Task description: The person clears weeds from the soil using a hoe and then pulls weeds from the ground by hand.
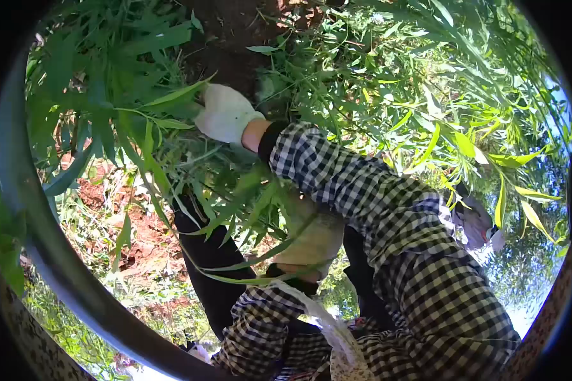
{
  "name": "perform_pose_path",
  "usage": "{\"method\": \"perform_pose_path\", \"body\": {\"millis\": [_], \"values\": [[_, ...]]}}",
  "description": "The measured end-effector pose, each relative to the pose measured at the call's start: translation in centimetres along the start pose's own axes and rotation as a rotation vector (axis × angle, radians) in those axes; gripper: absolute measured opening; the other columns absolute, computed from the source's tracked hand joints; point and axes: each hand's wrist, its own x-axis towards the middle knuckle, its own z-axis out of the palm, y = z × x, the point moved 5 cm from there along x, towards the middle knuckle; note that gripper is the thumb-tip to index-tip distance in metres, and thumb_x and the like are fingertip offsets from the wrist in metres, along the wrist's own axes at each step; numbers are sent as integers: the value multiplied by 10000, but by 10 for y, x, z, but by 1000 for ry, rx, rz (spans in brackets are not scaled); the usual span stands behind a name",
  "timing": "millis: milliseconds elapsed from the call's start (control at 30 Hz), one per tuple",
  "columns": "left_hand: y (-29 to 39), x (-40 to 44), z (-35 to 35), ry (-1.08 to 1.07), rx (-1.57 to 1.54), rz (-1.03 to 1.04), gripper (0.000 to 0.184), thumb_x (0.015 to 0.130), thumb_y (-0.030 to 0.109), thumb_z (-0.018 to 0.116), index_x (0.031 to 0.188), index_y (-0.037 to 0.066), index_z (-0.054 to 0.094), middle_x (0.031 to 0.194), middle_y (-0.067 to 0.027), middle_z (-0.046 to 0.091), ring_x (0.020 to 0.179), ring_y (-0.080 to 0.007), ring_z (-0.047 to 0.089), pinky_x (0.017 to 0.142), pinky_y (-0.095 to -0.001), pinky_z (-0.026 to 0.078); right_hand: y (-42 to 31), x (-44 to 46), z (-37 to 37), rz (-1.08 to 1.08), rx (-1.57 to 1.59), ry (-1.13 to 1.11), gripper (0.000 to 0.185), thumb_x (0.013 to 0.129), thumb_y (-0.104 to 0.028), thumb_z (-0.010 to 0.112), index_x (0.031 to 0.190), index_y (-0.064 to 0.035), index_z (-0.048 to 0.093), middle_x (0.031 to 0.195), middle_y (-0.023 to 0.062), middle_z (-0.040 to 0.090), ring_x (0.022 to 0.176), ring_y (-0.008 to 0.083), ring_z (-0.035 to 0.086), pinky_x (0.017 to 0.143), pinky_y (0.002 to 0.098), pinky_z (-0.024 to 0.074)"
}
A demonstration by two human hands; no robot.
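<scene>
At the upper middle, my right hand, in a pale glove, reaches among green leafy stems beside dark soil. Leaves and the back of the glove hide its fingers. Below it, my left hand, also in a pale glove, is nearer to my body, behind long narrow leaves. Its fingers are hidden too, and whether it grips any stems cannot be made out. Both arms wear black-and-white checked sleeves with dark cuffs.
Leafy plants fill the top and right. Reddish soil shows at the left, with dark soil at the top. My dark-trousered legs are below. A whitish strip hangs in front of my body.
</scene>
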Motion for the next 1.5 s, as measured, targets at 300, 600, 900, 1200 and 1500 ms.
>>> {"method": "perform_pose_path", "body": {"millis": [300,600,900,1200,1500], "values": [[-13,4,-19,369,-132,-55,255,716,128,568,952,32,575,915,-105,566,898,-268,538,903,-437,360,143,38,-64,629,-54,373,422,839,-329,545,1076,20,545,1097,234,579,1010,380,566,860,436,465],[-4,-4,-12,393,-185,-19,115,699,94,559,806,71,527,756,-83,541,742,-248,559,751,-398,407,256,77,-47,107,-834,-184,344,995,-130,241,1267,-51,435,1298,68,487,1026,217,508,903,290,399],[-5,0,49,20,143,-12,153,822,217,560,810,65,543,791,-68,551,767,-207,552,723,-390,405,206,74,147,-620,-769,-1,159,884,-182,513,905,-49,599,864,139,633,816,272,605,748,349,470],[-11,-17,51,18,-63,130,113,703,149,569,774,80,625,857,-140,599,850,-272,584,740,-407,431,166,-15,66,-207,712,-3,205,905,-214,453,817,-42,522,669,69,495,625,210,483,579,331,404],[-5,-11,16,174,7,82,128,745,144,539,855,97,583,812,-75,560,800,-231,562,753,-376,407,159,32,1,138,-60,87,393,806,-351,531,1016,-30,614,904,214,626,839,342,609,752,417,489]]}}
